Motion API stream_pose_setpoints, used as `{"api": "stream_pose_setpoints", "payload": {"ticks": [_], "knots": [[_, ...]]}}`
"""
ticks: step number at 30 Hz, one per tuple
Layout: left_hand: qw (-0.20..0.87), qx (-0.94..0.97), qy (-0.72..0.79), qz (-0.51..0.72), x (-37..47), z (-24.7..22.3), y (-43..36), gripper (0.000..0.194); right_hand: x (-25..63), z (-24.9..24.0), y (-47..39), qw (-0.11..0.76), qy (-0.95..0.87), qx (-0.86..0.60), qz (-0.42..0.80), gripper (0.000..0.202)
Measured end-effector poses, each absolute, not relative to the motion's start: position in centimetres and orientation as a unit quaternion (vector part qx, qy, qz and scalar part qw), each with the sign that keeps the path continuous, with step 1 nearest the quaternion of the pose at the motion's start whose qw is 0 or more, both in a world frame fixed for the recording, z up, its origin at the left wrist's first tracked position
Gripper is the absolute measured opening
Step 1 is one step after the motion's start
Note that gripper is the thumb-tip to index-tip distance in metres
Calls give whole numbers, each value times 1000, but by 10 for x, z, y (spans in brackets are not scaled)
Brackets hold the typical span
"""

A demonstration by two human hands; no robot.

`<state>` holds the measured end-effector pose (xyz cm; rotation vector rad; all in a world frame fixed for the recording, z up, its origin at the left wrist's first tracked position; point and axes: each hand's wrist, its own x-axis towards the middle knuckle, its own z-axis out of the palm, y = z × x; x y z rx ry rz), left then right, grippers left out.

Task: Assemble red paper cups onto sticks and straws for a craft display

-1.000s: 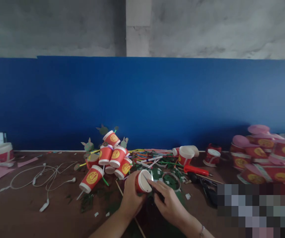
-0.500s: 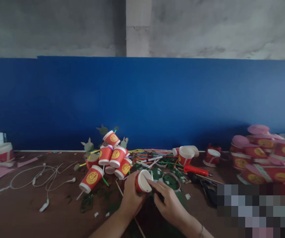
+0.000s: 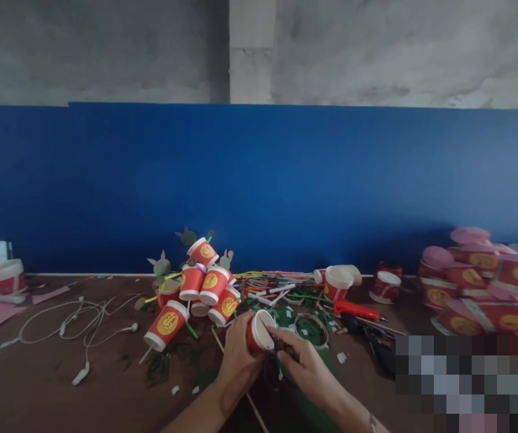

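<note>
My left hand is wrapped round a red and white paper cup, tilted with its white end toward my right hand. My right hand is closed on a small dark tool, whose thin tip lies at the white end of the cup. What the tool is cannot be made out clearly. Just left of my left hand stands a pile of red cups with yellow emblems, straws and rabbit-shaped cutouts.
White earphones lie at the left. Behind my hands are coloured straws and a roll of tape. A red-handled tool and stacked red cups are at the right. A blue panel rises behind.
My right hand has shifted slightly and its fingers sit more tightly round the dark tool, by the white end of the cup. My left hand and the cup have hardly moved.
</note>
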<state>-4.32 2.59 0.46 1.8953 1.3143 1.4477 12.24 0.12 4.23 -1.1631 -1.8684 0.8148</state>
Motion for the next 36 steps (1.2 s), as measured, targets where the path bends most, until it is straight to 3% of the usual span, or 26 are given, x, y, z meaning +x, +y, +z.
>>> {"api": "stream_pose_setpoints", "payload": {"ticks": [5, 10, 16, 22, 28, 33, 36], "knots": [[186, 687, 491, 502, -45, 1, 26, 64, 123, 50, -5, 371, -773, -439, 268, 50], [136, 721, 473, 488, -45, -1, 27, 60, 126, 57, -9, 330, -810, -430, 225, 50], [141, 716, 496, 471, -44, 5, 26, 57, 126, 49, 2, 370, -743, -422, 364, 52], [108, 732, 470, 481, -44, 5, 25, 57, 125, 51, -4, 333, -804, -428, 245, 52], [115, 730, 485, 467, -44, 5, 25, 56, 125, 50, 0, 370, -751, -422, 349, 51], [107, 740, 465, 474, -44, 5, 25, 56, 124, 51, -5, 305, -816, -433, 231, 55], [114, 739, 470, 468, -46, 3, 26, 58, 123, 49, -4, 315, -802, -444, 247, 55]]}}
